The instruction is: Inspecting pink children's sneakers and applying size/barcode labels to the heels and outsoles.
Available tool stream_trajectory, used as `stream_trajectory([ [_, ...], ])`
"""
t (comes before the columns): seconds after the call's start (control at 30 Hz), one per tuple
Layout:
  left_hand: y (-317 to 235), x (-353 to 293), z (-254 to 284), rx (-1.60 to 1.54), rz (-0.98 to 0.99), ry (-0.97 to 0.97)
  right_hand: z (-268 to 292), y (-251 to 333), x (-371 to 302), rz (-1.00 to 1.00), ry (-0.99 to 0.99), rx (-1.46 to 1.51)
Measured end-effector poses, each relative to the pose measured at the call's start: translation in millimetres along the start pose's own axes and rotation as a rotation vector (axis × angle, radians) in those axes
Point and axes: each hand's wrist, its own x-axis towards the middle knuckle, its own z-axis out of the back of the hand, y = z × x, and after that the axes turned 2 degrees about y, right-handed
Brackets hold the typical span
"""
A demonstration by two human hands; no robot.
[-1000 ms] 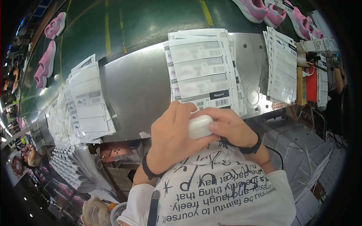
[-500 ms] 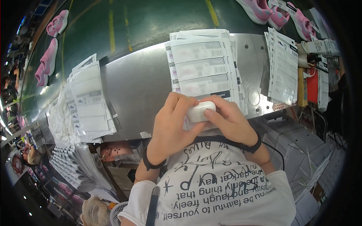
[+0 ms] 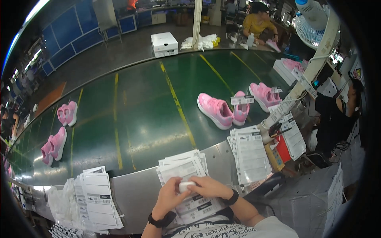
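Note:
A small white rounded earbud case (image 3: 186, 187) is held between my two hands. The fingers and thumb of my left hand (image 3: 167, 198) close round its left side. From the other side, my right hand (image 3: 212, 188) grips it with thumb and fingertips. Beneath both hands lies a stack of printed label sheets (image 3: 178, 168) on the metal ledge (image 3: 135, 194). I cannot make out whether the case's lid is up or down.
Pink shoes (image 3: 214, 111) stand on the green conveyor belt (image 3: 139, 131), with more pairs at left and right. Label sheets (image 3: 99, 198) and thin plastic bags (image 3: 61, 200) lie left, another sheet stack (image 3: 249, 156) right. A co-worker (image 3: 341, 119) sits far right.
My view has tilted up, so more belt, shoes and people show, and my hands appear lower. Both hands still hold the earbud case over the sheets.

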Motion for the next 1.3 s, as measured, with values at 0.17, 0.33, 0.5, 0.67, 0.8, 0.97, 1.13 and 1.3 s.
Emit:
stream_trajectory([
  [0.17, -3, 3, 3, 0.066, -0.055, 0.023, 8, 11, 3, -0.117, 0.087, 0.074],
  [0.33, -4, -7, 3, 0.072, -0.081, 0.004, 1, 17, -4, -0.128, 0.066, 0.096],
  [0.5, -6, -15, 6, 0.044, -0.049, 0.035, -6, 8, -9, 0.155, -0.119, -0.083],
  [0.67, -40, -26, 29, -0.523, 0.127, 0.246, 10, 45, -25, -0.010, -0.086, 0.180],
  [0.8, -62, -40, 39, -0.744, 0.082, 0.177, 13, 70, -36, 0.028, -0.095, 0.309],
  [0.97, -65, -56, 36, -0.631, 0.051, 0.095, 11, 81, -42, 0.140, -0.086, 0.204],
  [1.13, -72, -67, 31, -0.573, -0.049, -0.046, 1, 83, -49, 0.193, -0.135, 0.203],
  [1.3, -70, -83, 25, -0.568, -0.083, -0.198, -1, 76, -49, 0.112, -0.081, 0.301],
])
